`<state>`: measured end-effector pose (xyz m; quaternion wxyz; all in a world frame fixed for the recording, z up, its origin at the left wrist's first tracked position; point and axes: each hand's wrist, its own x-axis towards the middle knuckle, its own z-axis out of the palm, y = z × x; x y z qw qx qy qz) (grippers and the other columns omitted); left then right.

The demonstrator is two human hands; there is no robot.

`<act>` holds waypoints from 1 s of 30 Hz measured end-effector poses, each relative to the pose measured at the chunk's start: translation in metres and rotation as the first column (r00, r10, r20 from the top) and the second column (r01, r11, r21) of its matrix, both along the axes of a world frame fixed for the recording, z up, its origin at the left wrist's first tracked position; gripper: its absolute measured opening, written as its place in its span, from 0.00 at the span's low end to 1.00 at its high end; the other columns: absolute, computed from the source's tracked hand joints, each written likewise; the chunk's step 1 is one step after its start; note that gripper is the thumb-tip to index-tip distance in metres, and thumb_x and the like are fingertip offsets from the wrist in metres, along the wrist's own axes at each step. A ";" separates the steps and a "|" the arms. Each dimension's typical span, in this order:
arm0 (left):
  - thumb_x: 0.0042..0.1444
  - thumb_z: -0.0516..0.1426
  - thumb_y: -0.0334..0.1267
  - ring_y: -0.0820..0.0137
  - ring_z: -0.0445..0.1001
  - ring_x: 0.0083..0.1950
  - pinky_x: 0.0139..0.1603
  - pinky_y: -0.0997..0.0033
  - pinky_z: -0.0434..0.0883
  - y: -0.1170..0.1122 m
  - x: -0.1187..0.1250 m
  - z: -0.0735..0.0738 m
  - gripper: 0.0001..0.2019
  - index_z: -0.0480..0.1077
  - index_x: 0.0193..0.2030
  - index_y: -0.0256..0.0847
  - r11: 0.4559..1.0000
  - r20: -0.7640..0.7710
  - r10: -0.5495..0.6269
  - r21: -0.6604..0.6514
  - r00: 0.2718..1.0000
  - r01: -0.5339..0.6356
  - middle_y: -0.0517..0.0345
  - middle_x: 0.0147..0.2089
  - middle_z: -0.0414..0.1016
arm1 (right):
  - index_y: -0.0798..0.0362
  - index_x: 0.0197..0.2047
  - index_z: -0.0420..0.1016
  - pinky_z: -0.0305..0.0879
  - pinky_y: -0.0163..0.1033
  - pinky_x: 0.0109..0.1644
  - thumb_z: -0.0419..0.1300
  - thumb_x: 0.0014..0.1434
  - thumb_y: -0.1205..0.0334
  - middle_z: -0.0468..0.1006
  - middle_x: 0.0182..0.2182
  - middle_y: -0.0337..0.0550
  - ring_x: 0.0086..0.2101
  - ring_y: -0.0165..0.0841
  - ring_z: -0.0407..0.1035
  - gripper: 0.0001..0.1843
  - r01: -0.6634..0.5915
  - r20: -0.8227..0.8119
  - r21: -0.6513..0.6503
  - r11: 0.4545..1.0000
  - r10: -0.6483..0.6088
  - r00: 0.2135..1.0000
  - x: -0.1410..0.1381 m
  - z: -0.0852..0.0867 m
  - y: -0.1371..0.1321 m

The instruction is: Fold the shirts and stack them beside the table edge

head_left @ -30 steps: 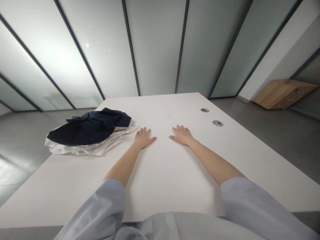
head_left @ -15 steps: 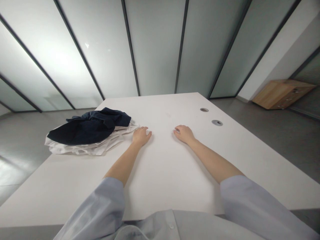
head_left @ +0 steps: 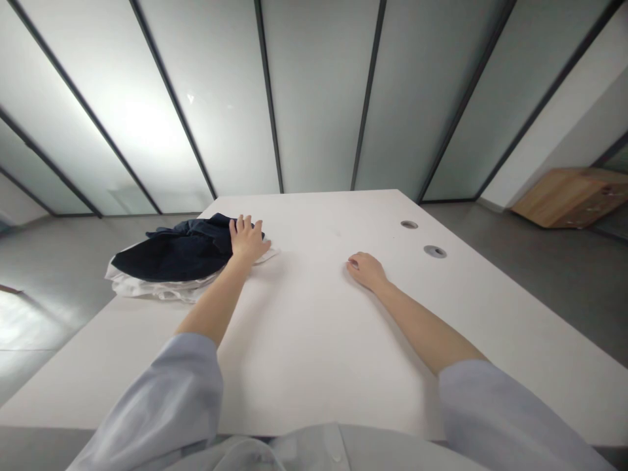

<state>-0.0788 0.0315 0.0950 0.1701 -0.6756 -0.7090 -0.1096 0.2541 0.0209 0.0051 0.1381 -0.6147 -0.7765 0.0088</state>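
Note:
A crumpled dark navy garment [head_left: 171, 250] lies on top of white clothes [head_left: 147, 288] at the left side of a white table [head_left: 314, 340]. My left hand [head_left: 246, 239] rests on the right end of the navy garment, fingers spread and laid over the fabric without a clear grip. My right hand [head_left: 366, 269] lies on the bare tabletop to the right of centre, its fingers curled under with nothing visible in them. Both my forearms are bare below light blue sleeves.
Two round cable holes [head_left: 434, 251] sit in the table at the right rear. Frosted glass panels with dark frames stand behind the table. A wooden cabinet [head_left: 564, 196] stands on the grey floor at the far right.
My left hand moved left and forward from the bare table onto the navy garment. My right hand went from flat with spread fingers to curled and stayed in place. The view shifted slightly.

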 end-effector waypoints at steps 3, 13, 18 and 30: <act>0.50 0.58 0.58 0.39 0.36 0.73 0.65 0.31 0.42 0.013 -0.032 0.022 0.40 0.58 0.67 0.41 0.985 -0.070 0.114 -0.125 0.991 -0.122 0.40 0.73 0.47 | 0.52 0.46 0.79 0.61 0.40 0.53 0.49 0.64 0.59 0.78 0.47 0.48 0.49 0.40 0.69 0.18 -0.003 0.005 0.011 1.000 0.003 1.000 0.000 -0.002 0.001; 0.63 0.45 0.46 0.50 0.62 0.62 0.56 0.52 0.66 0.021 -0.097 0.021 0.23 0.67 0.60 0.42 0.973 0.004 0.145 -0.181 0.989 -0.142 0.42 0.61 0.67 | 0.54 0.43 0.79 0.61 0.39 0.50 0.50 0.64 0.60 0.77 0.45 0.49 0.47 0.39 0.68 0.16 -0.025 0.012 0.019 0.999 0.025 1.000 0.000 -0.001 0.001; 0.62 0.44 0.42 0.49 0.66 0.57 0.49 0.54 0.68 0.025 -0.081 0.035 0.19 0.69 0.53 0.38 0.983 0.047 0.172 0.059 0.984 -0.175 0.39 0.53 0.73 | 0.54 0.40 0.79 0.62 0.40 0.49 0.53 0.62 0.61 0.78 0.43 0.51 0.45 0.40 0.69 0.14 -0.040 -0.039 0.046 0.998 0.042 0.998 -0.001 -0.006 0.003; 0.58 0.52 0.34 0.56 0.60 0.64 0.66 0.49 0.56 0.008 0.122 -0.004 0.19 0.70 0.56 0.45 0.770 -0.001 -0.636 -0.076 0.772 0.634 0.49 0.64 0.65 | 0.53 0.38 0.71 0.64 0.43 0.45 0.49 0.54 0.58 0.76 0.37 0.47 0.39 0.38 0.69 0.13 0.568 -0.873 0.206 0.797 -0.112 0.474 0.051 -0.027 0.041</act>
